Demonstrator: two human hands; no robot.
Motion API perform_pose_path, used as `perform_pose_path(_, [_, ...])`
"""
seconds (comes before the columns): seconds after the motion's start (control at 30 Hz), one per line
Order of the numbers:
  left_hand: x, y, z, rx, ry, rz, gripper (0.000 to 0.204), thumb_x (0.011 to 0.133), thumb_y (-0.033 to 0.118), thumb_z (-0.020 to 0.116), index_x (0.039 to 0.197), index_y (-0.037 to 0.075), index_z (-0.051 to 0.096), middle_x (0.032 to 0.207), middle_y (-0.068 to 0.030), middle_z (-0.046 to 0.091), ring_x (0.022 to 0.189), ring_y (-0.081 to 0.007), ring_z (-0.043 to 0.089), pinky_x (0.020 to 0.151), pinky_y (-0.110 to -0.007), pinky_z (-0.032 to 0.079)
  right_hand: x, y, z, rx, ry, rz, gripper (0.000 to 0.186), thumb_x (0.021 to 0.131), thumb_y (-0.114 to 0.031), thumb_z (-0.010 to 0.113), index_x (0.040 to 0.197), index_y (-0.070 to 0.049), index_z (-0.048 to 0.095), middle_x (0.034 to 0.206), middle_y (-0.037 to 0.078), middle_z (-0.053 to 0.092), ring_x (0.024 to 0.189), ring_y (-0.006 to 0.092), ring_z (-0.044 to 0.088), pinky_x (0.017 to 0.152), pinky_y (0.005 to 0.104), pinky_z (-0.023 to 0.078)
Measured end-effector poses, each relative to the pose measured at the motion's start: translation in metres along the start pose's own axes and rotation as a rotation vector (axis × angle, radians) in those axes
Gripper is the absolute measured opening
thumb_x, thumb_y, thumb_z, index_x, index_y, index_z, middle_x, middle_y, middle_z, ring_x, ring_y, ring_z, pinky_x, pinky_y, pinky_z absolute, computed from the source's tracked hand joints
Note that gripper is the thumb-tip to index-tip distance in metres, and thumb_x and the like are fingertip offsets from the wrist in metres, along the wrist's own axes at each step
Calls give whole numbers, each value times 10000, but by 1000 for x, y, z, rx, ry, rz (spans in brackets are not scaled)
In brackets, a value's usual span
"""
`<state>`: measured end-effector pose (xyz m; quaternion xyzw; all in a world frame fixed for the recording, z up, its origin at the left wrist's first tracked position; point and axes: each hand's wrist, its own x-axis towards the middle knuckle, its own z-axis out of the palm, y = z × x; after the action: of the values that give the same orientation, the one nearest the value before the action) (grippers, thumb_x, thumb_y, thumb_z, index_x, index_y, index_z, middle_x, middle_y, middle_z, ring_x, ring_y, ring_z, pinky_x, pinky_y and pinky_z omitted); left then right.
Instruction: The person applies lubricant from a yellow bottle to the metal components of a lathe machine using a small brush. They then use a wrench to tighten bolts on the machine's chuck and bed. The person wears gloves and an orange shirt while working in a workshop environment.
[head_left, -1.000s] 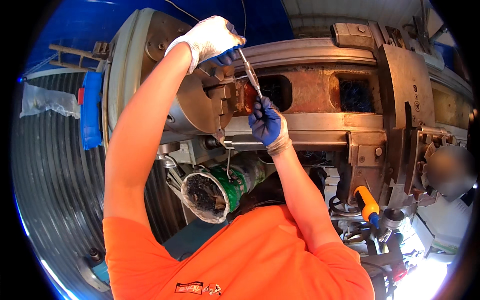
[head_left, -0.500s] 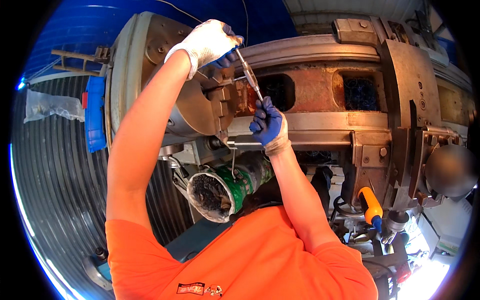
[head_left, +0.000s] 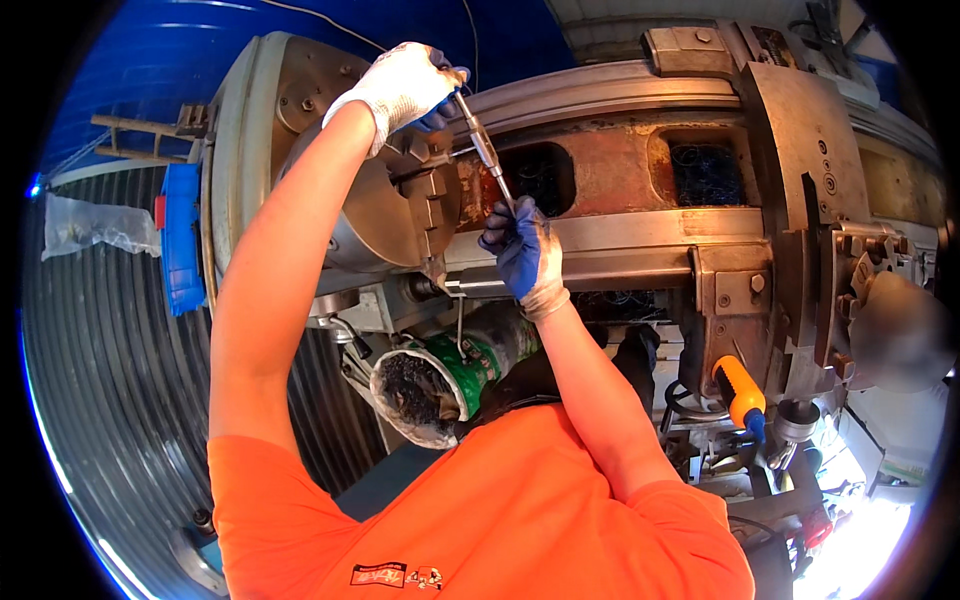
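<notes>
My left hand (head_left: pixel 405 88), in a white glove with blue finger coating, is closed round the upper end of a steel tap wrench (head_left: pixel 482 143). Its fingertips are partly hidden behind the back of the glove. The lower end sits in the closed fingers of my right hand (head_left: pixel 527 255), gloved in blue and white. Slanting down to the right, the wrench lies in front of the lathe chuck (head_left: pixel 375 215). From its thick middle a thin shank (head_left: pixel 463 151) points left to the chuck's stepped jaws (head_left: pixel 432 205); its tip is hard to make out.
The lathe bed (head_left: pixel 610 232) runs rightward to the carriage (head_left: pixel 805 160). Below the chuck stands a green-and-white sack (head_left: pixel 468 365) holding dark shavings. An orange bottle with a blue cap (head_left: pixel 738 388) hangs by the carriage. A blue bin (head_left: pixel 182 240) is at left.
The whole view has shifted slightly left. My right hand has turned a little on the lower end of the wrench, its fingers reaching further left. Both hands keep hold of the wrench.
</notes>
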<state>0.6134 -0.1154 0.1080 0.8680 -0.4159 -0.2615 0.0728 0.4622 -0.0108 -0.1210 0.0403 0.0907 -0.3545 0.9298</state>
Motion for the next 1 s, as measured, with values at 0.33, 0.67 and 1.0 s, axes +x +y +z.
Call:
perform_pose_path(0.33, [-3, 3, 2, -91, -18, -6, 295, 978, 298, 659, 1052, 13, 670, 874, -103, 743, 645, -176, 700, 602, -317, 579, 6, 12, 0, 63, 139, -78, 235, 1014, -332, 618, 958, -105, 596, 853, 11, 598, 721, 140, 531, 657, 295, 447])
perform_pose_path(0.67, [36, 0, 21, 25, -33, -43, 328, 978, 295, 642, 1072, -17, 679, 954, -140, 741, 705, -218, 740, 645, -346, 592, -30, 9, 45, 243, 182, 97, 306, 1051, -385, 533, 880, -137, 589, 748, -1, 564, 652, 133, 515, 593, 300, 425])
perform_pose_path(1.0, [-32, 23, 16, 585, 388, 376, 425, 971, 433, 596, 1177, 67, 665, 1166, -176, 692, 1135, -353, 643, 977, -454, 500, -23, -10, 12, -1128, 80, -271, 243, 1026, -213, 541, 998, 3, 647, 801, 102, 693, 696, 155, 637, 634, 310, 518])
